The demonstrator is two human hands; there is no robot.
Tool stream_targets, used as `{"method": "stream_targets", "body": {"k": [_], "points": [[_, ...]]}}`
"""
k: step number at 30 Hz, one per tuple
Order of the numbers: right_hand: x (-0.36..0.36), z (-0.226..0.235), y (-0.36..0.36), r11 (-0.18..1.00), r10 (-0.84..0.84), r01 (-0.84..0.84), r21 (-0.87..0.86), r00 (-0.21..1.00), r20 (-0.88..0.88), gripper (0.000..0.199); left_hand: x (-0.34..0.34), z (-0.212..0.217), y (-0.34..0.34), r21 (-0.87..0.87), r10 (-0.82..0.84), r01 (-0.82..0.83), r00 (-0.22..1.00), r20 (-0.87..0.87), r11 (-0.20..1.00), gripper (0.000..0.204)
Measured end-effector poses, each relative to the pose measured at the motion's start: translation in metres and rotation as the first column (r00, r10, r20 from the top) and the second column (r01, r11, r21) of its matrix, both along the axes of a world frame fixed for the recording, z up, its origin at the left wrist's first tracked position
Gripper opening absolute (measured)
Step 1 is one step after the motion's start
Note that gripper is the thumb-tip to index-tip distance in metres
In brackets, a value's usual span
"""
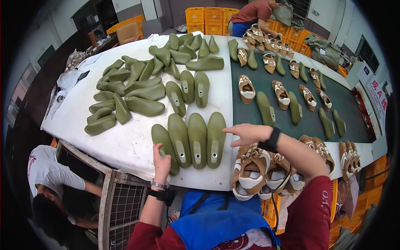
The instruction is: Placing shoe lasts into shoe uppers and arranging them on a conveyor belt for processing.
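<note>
Several olive-green shoe lasts lie in a row [197, 139] at the near edge of the white table [133, 141]. My left hand [161, 161] grips the heel end of the leftmost last [163, 139] of that row. My right hand [247, 133] hovers flat, fingers spread, just right of the row's last piece [216, 137], holding nothing. Below my right forearm sits a cluster of brown-and-white shoe uppers on lasts [260, 173].
A heap of green lasts [137, 89] covers the table's left and far part. A dark green conveyor belt [310, 121] carries shoes and lasts. A wire cart [118, 200] and a crouching person [50, 187] are at left. Another person [256, 14] bends by yellow crates.
</note>
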State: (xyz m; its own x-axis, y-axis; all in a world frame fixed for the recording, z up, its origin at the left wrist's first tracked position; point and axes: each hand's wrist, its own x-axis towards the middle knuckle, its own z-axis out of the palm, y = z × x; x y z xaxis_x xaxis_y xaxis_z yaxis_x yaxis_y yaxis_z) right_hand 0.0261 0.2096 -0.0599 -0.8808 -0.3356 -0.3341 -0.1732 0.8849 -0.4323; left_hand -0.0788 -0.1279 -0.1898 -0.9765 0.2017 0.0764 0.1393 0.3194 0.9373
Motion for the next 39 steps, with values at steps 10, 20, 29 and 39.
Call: {"method": "stream_targets", "body": {"k": [10, 20, 29, 39], "points": [[-0.038, -0.056, -0.034, 0.962, -0.185, 0.145, 0.23, 0.969, 0.164, 0.099, 0.012, 0.006, 0.043, -0.073, -0.137, 0.128, 0.981, -0.14, 0.989, 0.05], [-0.026, -0.058, -0.027, 0.965, -0.176, 0.152, 0.215, 0.979, 0.1, 0.1, 0.01, 0.002, 0.056, -0.101, -0.16, 0.143, 0.968, -0.193, 0.985, 0.044], [0.029, 0.022, 0.01, 0.993, -0.106, 0.093, -0.074, 0.976, -0.192, 0.07, 0.011, 0.002, 0.054, -0.203, -0.2, 0.135, 0.917, -0.344, 0.97, 0.052], [0.333, 0.077, 0.044, 0.365, -0.867, 0.705, -0.608, 0.496, 0.054, 0.049, 0.077, 0.063, 0.11, -0.536, -0.631, 0.359, 0.585, -0.509, 0.764, 0.057]]}}
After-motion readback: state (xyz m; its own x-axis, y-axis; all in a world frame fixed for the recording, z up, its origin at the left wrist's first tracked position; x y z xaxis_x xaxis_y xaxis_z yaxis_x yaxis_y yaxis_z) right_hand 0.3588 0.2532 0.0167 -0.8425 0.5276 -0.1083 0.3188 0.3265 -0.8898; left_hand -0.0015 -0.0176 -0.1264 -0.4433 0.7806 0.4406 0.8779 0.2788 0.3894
